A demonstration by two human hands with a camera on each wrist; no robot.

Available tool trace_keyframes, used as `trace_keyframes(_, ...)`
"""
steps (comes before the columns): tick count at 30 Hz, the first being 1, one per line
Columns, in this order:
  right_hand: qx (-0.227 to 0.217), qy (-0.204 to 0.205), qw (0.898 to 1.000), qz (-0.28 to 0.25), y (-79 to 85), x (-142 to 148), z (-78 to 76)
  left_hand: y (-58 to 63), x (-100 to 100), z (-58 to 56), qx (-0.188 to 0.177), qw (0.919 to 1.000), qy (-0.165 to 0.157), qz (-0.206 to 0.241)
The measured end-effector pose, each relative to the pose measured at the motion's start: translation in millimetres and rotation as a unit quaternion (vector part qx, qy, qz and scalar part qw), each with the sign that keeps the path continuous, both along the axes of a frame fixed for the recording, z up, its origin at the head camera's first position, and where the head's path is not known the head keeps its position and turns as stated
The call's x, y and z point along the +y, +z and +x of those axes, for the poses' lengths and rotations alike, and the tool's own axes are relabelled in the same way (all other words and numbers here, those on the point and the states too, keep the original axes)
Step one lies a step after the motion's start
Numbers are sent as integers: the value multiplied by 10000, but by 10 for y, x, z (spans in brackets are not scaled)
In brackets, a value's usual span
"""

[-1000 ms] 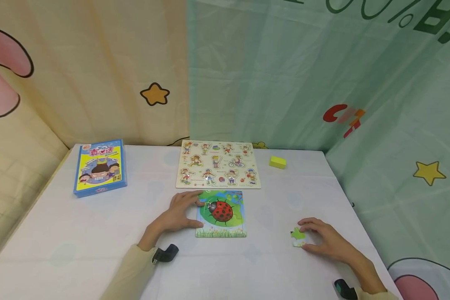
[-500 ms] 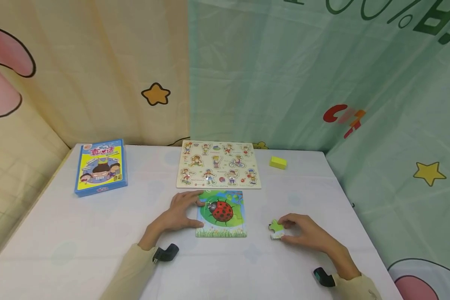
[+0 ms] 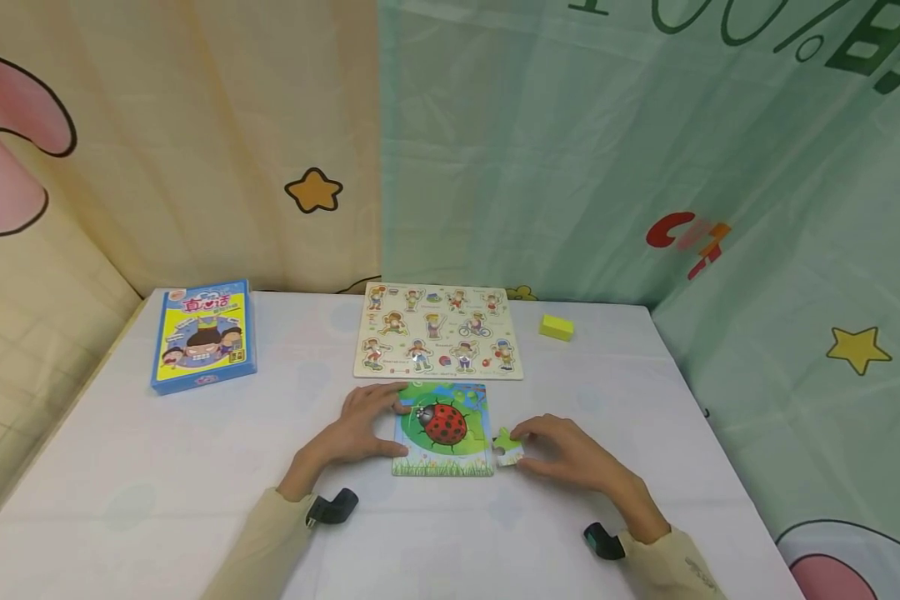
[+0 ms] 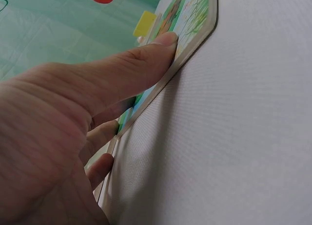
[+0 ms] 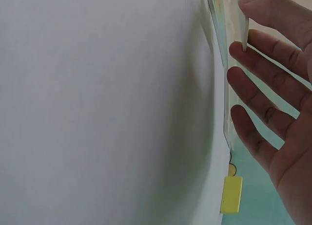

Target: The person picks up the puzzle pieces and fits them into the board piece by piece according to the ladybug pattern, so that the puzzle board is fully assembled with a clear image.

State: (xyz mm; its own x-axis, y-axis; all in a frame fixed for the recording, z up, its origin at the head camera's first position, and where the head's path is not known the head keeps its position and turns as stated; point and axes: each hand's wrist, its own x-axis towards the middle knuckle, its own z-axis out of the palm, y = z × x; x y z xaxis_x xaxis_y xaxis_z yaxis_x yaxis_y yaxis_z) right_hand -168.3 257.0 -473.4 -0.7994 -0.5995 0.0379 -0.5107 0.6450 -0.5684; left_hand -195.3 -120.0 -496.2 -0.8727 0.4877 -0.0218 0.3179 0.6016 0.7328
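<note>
A square ladybug jigsaw puzzle [image 3: 444,427] lies flat on the white table, a grass strip along its near edge. My left hand [image 3: 356,432] rests at its left side, thumb and fingers spread apart. In the left wrist view the thumb lies over the rim of the puzzle [image 4: 197,28], with fingertips farther along that edge. Just off the puzzle's right edge, my right hand [image 3: 570,454] pinches a green and white puzzle piece [image 3: 507,450] between thumb and fingers. Seen edge-on in the right wrist view, the piece [image 5: 244,30] is thin; the lower fingers are extended, off it.
Directly behind the ladybug puzzle lies a larger cream board [image 3: 487,337] with pictures of children. To its right sits a yellow block [image 3: 556,327]. A blue and yellow box [image 3: 204,337] lies at the back left. Printed curtains [image 3: 495,150] stand behind the table.
My right hand has carried the puzzle piece leftward across the table, from well right of the puzzle to beside its right edge. The left hand has stayed in place.
</note>
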Motion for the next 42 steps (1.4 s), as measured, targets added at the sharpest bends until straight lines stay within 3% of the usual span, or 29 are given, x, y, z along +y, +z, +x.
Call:
trace_keyframes(7, 168, 139, 9997, 76, -1, -201, -9, -14, -5, 4, 80, 9999, -72, -25)
trace_keyframes(20, 774, 82, 9935, 833, 1, -513, 18, -21, 8, -4, 83, 9999, -76, -32)
trace_keyframes(42, 768, 30, 9891, 1254, 25, -698, 62, -22, -8, -7, 91, 9999, -34, -40)
